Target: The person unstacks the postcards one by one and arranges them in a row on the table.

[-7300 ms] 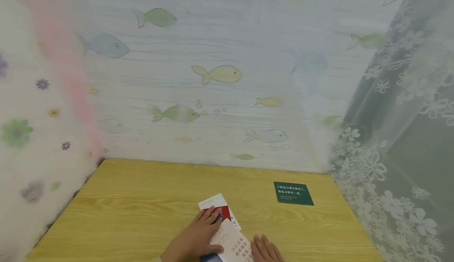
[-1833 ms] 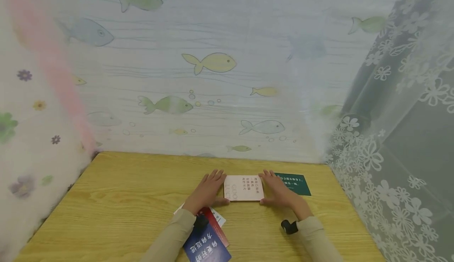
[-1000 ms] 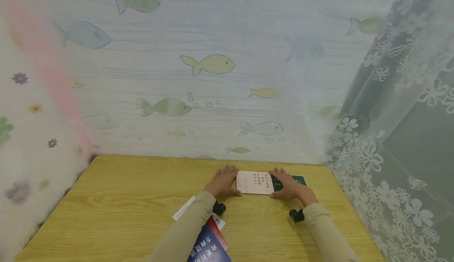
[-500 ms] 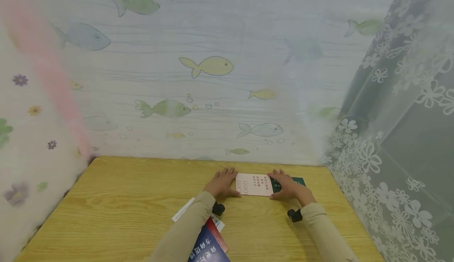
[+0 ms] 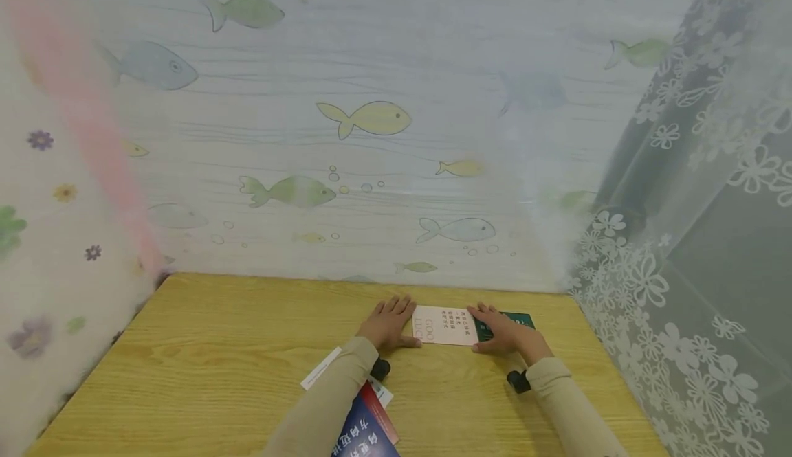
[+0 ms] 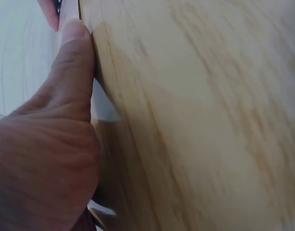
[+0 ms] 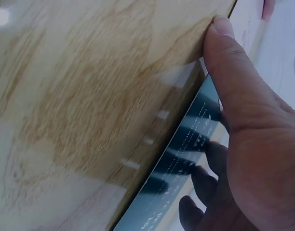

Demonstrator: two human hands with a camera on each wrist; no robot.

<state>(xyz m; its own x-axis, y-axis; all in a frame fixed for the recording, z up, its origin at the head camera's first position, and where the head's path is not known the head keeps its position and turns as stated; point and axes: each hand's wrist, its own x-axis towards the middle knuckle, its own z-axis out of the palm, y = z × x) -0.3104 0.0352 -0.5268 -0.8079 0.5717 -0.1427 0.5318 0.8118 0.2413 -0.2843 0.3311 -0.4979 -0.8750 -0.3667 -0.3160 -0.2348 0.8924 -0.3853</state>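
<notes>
Risk noted: pink card [image 5: 445, 325] lies beside green card [image 7: 183, 154], between left hand [image 5: 386, 324] and right hand [image 5: 506, 330], thumbs and fingers set wide about its ends; uneven pressure could, I judge, skew alignment.

Your cards' print
You can read "GOO" and "LUC" on the pink card [image 5: 444, 326], "方向" on the blue card [image 5: 366, 436]; on the green card [image 5: 520, 319], too small.

1. Head view: soft, even, slightly dim light; flowered fabric [image 5: 62, 292] at left edge blurred.
2. Left wrist view: hazy; counter [image 6: 195, 120] grain soft.
3. Right wrist view: round glare spot, upper left; dark finger-shaped patches across green card [image 7: 188, 137].
</notes>
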